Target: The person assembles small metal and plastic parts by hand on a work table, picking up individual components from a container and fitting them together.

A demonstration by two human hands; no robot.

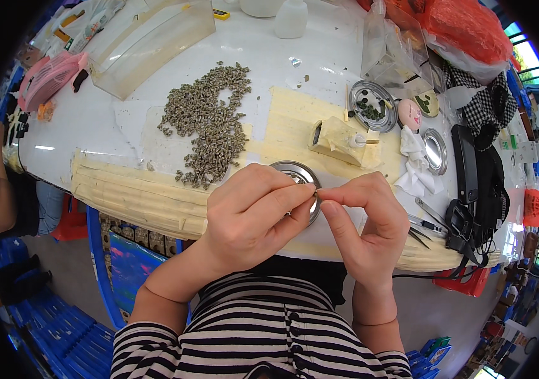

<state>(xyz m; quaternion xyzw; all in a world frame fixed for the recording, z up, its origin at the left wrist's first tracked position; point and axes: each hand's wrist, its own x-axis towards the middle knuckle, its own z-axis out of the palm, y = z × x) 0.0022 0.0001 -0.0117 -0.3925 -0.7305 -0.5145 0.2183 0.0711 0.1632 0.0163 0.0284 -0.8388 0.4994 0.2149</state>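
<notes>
My left hand (250, 211) and my right hand (373, 221) meet in front of my body, thumbs and forefingers pinched close together. Whatever lies between the fingertips is too tiny to make out. Just under the hands is a round metal dish (299, 169), partly covered by my left fingers. A spread-out pile of small, greyish metal pieces (209, 120) lies beyond my left hand. Past the right hand stands a cream-coloured block wrapped in tape (342, 142).
Yellowish tape (143, 183) covers the table's near edge. At the right are a metal dish of dark bits (377, 117), a round shiny lid (434, 151), white tissue (418, 170), tweezers (430, 208) and a black device with cables (465, 164). A clear plastic tray (155, 47) stands far left.
</notes>
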